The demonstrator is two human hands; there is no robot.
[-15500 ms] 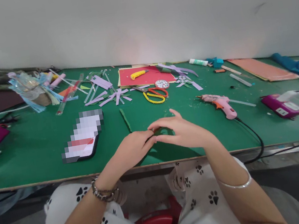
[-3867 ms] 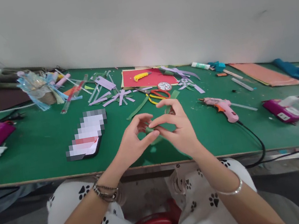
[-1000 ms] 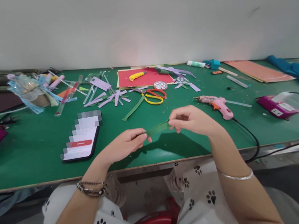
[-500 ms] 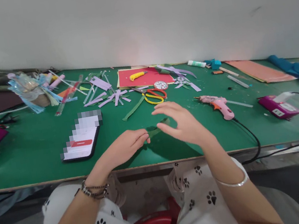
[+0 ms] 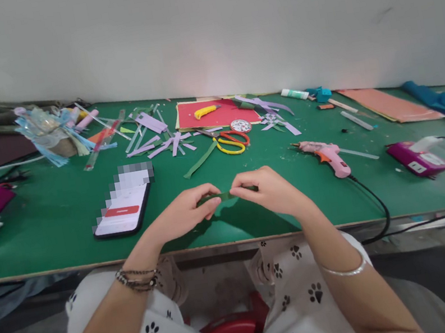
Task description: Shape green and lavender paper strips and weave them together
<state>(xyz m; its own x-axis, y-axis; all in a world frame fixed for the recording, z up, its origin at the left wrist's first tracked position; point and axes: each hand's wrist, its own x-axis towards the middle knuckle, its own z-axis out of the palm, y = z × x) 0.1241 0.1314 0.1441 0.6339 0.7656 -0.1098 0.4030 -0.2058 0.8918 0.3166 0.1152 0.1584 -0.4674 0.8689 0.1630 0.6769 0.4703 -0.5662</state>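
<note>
Green strip (image 5: 224, 195), thin and dark, barely distinct from the table (image 5: 43, 219); your left hand (image 5: 187, 213) and right hand (image 5: 267, 193) both pinch it, ends hidden.

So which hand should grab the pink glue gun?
Right, probably: both hands pinch the green strip, but the right hand is nearer the pink glue gun; the left hand would cross over.

A phone (image 5: 125, 208) lies face up on the green table (image 5: 52, 217). Farther back, yellow-and-red scissors (image 5: 230, 142) lie just beside a red sheet (image 5: 216, 116) bearing a yellow cutter (image 5: 205, 111), with lilac paper strips (image 5: 167, 141) scattered to their left. To the right lies a pink glue gun (image 5: 325, 154) and, beyond it, a magenta box (image 5: 415, 160) — possibly a power unit.
</note>
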